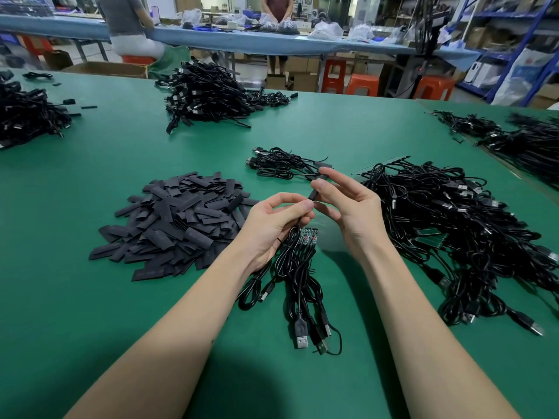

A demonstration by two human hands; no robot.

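My left hand (pixel 272 222) grips a small bundle of black USB cables (pixel 299 285) whose plugs trail toward me on the green table (pixel 75 297). Small circuit boards (pixel 308 237) at the cable ends stick out just below its fingers. My right hand (pixel 348 207) pinches a short black sleeve (pixel 316 190) between thumb and forefinger, right above my left fingertips. One thin cable end runs from my left fingers into that sleeve. A heap of flat black sleeve pieces (pixel 172 222) lies to the left of my hands.
A big tangle of black USB cables (pixel 453 237) lies right of my hands, a small cable bunch (pixel 281 164) just beyond them. More cable piles sit at the far centre (pixel 208 95), far left (pixel 27 113) and far right (pixel 529 140). Two people are at a blue bench behind.
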